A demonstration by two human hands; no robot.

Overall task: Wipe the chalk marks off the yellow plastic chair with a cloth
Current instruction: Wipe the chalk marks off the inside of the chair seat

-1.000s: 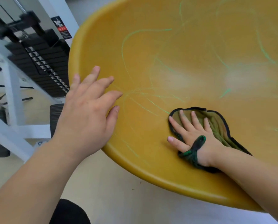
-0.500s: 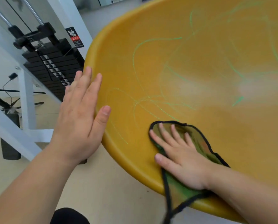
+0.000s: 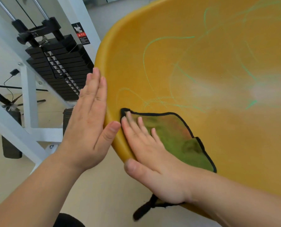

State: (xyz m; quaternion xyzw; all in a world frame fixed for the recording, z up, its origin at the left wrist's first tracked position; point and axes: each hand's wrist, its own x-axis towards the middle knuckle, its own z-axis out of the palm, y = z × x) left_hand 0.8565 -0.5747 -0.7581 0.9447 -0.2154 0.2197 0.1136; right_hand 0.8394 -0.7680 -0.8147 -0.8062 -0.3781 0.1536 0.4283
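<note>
- The yellow plastic chair (image 3: 210, 145) fills the view from 12 o'clock round to 5 o'clock, its curved seat shell facing the camera and its rounded rim running from 12 o'clock down to 6 o'clock.
- Green chalk marks (image 3: 169, 38) loop across the shell at 12 to 2 o'clock of the cloth. A thinner tangle lies just above the cloth's top edge, and a pale hazy smear sits at 3 o'clock of the view.
- The cloth (image 3: 179, 138), green-olive with black edging, lies flat on the shell just inside the rim, near the middle of the view. Its far corner reaches the rim.
- A black strap (image 3: 143, 210) on the cloth hangs below the rim at 6 o'clock, under the right wrist.
- The right hand (image 3: 152, 161) lies palm down on the cloth with fingers straight and slightly spread, pressing it to the chair. The thumb sticks out past the rim over the floor (image 3: 95, 185).
- The left hand (image 3: 89, 128) is flat with its fingers straight and together, set against the outside of the rim at 9 o'clock of the cloth. Its thumb tip rests on the rim just beside the right forefinger, and it holds nothing.
- A black weight stack (image 3: 59, 66) in a white machine frame (image 3: 30, 95) stands at 10 o'clock, beyond the left hand.
</note>
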